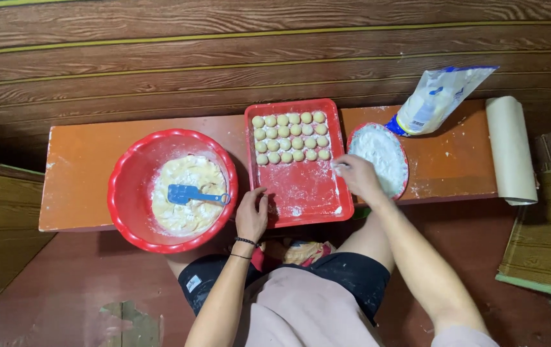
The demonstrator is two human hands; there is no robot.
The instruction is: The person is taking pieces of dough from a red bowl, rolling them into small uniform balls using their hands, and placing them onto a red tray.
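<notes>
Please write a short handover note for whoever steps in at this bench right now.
Left hand: rests on the near-left rim of the red tray, holding nothing.
Right hand: floured, at the edge of the flour plate; whether it holds anything cannot be seen.
Done: dough balls sit in four rows at the tray's far end.
Left: dough remains in the red bowl with a blue scraper; the tray's near half is unfilled.

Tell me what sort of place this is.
Probably a home floor-level cooking spot: a low orange bench against wood-panelled wall, holding a red tray of dough balls, a red bowl of dough and a flour bag.
</notes>
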